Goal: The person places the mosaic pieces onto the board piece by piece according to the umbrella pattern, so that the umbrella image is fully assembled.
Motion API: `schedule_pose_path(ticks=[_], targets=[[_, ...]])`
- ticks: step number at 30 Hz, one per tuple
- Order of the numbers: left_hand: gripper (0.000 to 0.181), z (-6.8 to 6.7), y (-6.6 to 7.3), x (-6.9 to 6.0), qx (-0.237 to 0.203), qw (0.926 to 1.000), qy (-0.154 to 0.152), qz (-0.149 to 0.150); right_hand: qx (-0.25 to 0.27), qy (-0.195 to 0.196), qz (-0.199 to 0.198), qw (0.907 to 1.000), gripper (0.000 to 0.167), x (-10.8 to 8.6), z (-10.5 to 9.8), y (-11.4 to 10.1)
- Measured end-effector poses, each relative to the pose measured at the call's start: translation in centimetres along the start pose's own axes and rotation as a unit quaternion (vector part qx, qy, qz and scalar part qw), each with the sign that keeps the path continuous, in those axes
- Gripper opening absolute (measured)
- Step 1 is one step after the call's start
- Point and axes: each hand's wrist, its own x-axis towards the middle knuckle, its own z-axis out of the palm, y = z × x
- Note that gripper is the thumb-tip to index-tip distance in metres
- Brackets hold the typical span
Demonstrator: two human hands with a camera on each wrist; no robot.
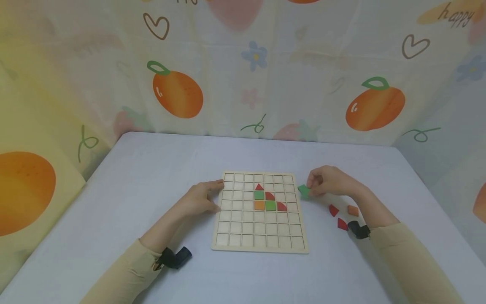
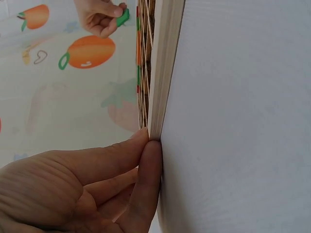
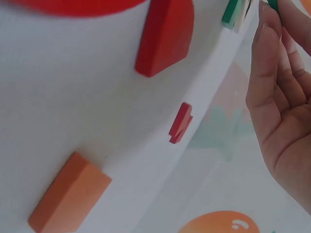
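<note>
A pale wooden grid board (image 1: 235,228) lies on the table, with coloured pieces in some squares: a red triangle (image 1: 259,187), green squares (image 1: 259,195), an orange square (image 1: 259,205) and red quarter-round pieces (image 1: 282,206). At the board's left edge, my left hand (image 1: 197,197) touches the rim with thumb and finger spread apart along it. Just off the right edge, my right hand (image 1: 329,180) pinches a green piece (image 2: 123,18) between thumb and fingers. Another green piece (image 3: 231,13) appears to lie below it, near the board.
Right of the board lie red quarter-round pieces (image 1: 342,224) and an orange piece (image 1: 353,210), close to the right forearm. More red pieces (image 3: 180,124) show in the right wrist view. A printed cloth (image 1: 273,84) hangs behind the white table (image 1: 171,156).
</note>
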Motion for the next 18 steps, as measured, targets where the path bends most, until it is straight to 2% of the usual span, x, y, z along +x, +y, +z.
schedule_pose_path(ticks=[18], targets=[[0.078, 0.0, -0.1, 0.1, 0.011, 0.9999, -0.002, 0.005, 0.085, 0.027, -0.053, 0.9946, 0.017, 1.0, 1.3, -3.2]])
